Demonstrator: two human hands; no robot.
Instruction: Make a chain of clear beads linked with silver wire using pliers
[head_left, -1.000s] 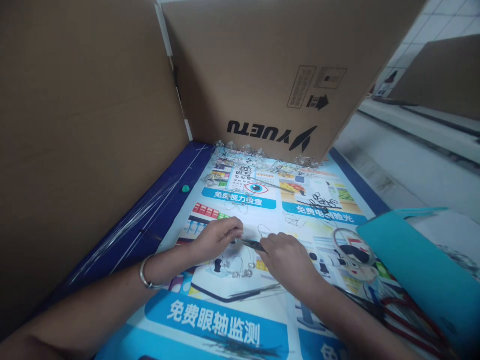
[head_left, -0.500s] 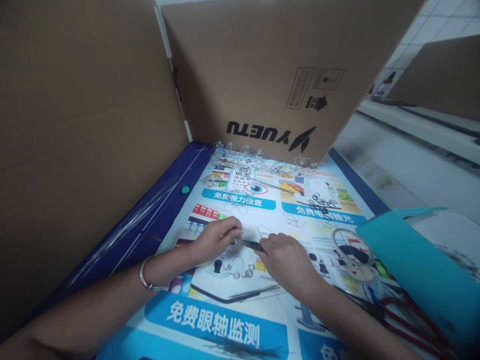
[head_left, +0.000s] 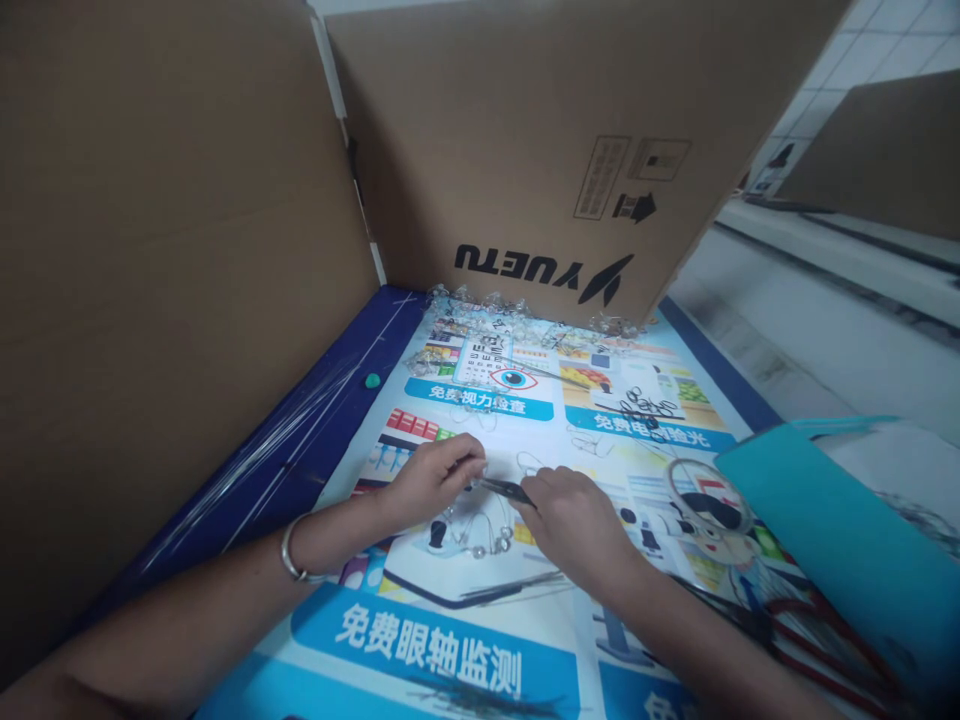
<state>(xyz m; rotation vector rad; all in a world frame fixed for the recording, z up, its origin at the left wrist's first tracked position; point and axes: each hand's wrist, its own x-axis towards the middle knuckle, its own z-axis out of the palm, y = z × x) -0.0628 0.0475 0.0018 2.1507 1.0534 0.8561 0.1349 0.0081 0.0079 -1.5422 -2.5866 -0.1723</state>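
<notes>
My left hand (head_left: 442, 478), with a silver bangle (head_left: 289, 550) at its wrist, pinches one end of a wire string with clear beads (head_left: 491, 545). The string hangs in a loop over the printed sheet (head_left: 540, 600). My right hand (head_left: 574, 515) is closed around dark, slim pliers (head_left: 506, 490). Their tip points left and meets the wire at my left fingertips. The exact contact is too small to make out.
Upright cardboard panels (head_left: 525, 150) stand at the left and back. Clear beaded pieces (head_left: 480, 300) lie along the back panel. Black rings (head_left: 649, 405), cut wires (head_left: 487, 695), red-handled scissors (head_left: 810, 640) and a turquoise box (head_left: 832, 540) are also on the table. A green bit (head_left: 373, 381) lies left.
Both hands and the pliers hold nearly the same pose. The hanging beads have shifted very slightly to the right.
</notes>
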